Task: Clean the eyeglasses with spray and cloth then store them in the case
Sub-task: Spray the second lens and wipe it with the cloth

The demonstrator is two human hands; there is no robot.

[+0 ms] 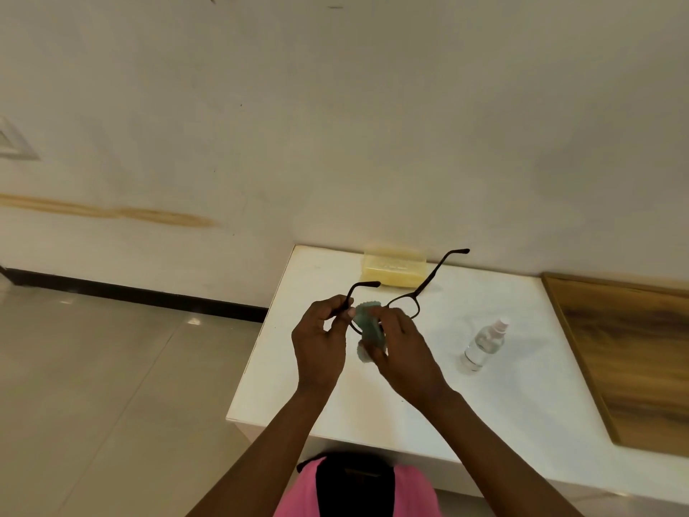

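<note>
Dark-framed eyeglasses (408, 298) are held up over the white table (522, 386), temples unfolded and pointing away from me. My left hand (320, 341) pinches the frame at its left hinge. My right hand (400, 348) pinches a pale green cloth (367, 324) around the left lens, so that lens is hidden. A clear spray bottle (484, 345) with a white nozzle stands upright on the table to the right of my hands. A yellowish translucent case (393, 268) lies at the table's far edge against the wall, behind the glasses.
A wooden board (634, 352) lies along the table's right side. The wall runs right behind the table. Tiled floor (112, 386) opens to the left. Pink clothing (358, 490) shows below the table's near edge.
</note>
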